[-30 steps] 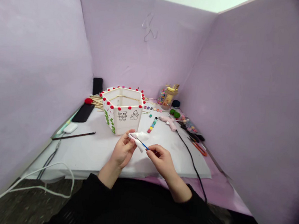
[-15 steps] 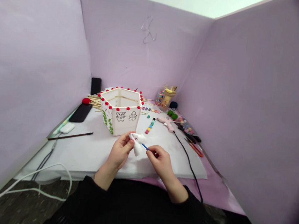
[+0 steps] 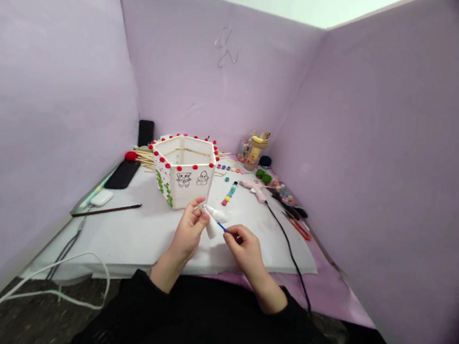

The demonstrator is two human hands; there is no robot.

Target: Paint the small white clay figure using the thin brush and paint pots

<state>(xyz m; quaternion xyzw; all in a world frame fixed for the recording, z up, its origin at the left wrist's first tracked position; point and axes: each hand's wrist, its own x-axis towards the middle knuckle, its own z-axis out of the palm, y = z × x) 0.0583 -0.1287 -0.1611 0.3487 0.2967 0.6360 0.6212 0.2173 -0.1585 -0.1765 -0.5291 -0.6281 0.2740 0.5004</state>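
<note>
Where the lilac-panelled walls [image 3: 205, 87] close off three sides, a white sheet [image 3: 123, 243] covers the work surface. A many-sided white box [image 3: 188, 192], its rim set with red dots, stands upright left of the sheet's centre. In front of it, the left hand [image 3: 188, 230] is partly curled, thumb and fingers pinching a white tissue. The right hand [image 3: 246, 246] is nearly closed, fingertips gripping a blue-handled brush [image 3: 222, 226]. A black phone [image 3: 122, 174] lies flat left of the box; a pink glue gun [image 3: 255, 189] lies to its right. A paint strip [image 3: 229, 194] lies between box and glue gun. The tissue [image 3: 217, 214] is held above the sheet, between the hands; the brush's tip is hidden at its folds. One second earlier, the brush's dark forward section was visible across the tissue; the box has not moved.
</note>
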